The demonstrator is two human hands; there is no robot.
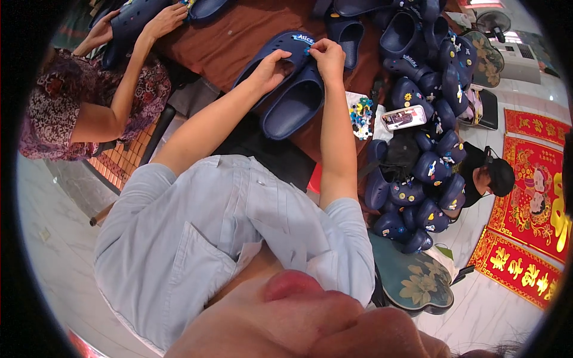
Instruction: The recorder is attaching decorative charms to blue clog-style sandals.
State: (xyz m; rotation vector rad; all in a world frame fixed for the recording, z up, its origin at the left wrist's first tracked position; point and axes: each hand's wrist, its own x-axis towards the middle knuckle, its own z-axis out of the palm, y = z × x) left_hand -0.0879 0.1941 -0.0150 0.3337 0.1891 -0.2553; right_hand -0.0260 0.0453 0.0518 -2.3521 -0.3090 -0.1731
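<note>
A pair of navy foam clogs (292, 98) lies on the brown table (221, 42) in front of me. My left hand (271, 68) grips the upper clog by its top. My right hand (327, 56) pinches a small charm at that clog's strap, near a white label. Both of my forearms reach forward from my light blue shirt.
A heap of navy clogs (427, 149) with small charms fills the right side. A phone (403, 117) and a pile of coloured charms (360, 116) lie beside it. Another person (89, 101) at left handles a clog. Red mats (537, 179) cover the floor at right.
</note>
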